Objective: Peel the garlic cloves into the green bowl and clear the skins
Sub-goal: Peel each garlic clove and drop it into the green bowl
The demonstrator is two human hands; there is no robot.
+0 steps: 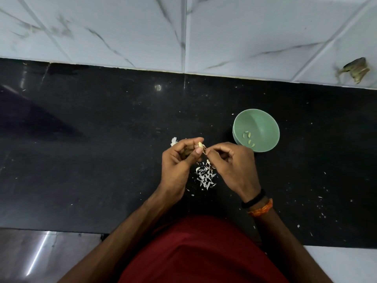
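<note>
Holding a garlic clove [200, 145] in the curled fingers of our left hand [179, 160], we pinched a strip of its skin with our right hand [230, 166], above the heap of skins [205, 176] on the black counter [102, 139]. We judged ourselves mid-peel. Next came stripping it bare and dropping it into the green bowl [265, 119] just to the right, beside the peeled cloves [248, 138].
</note>
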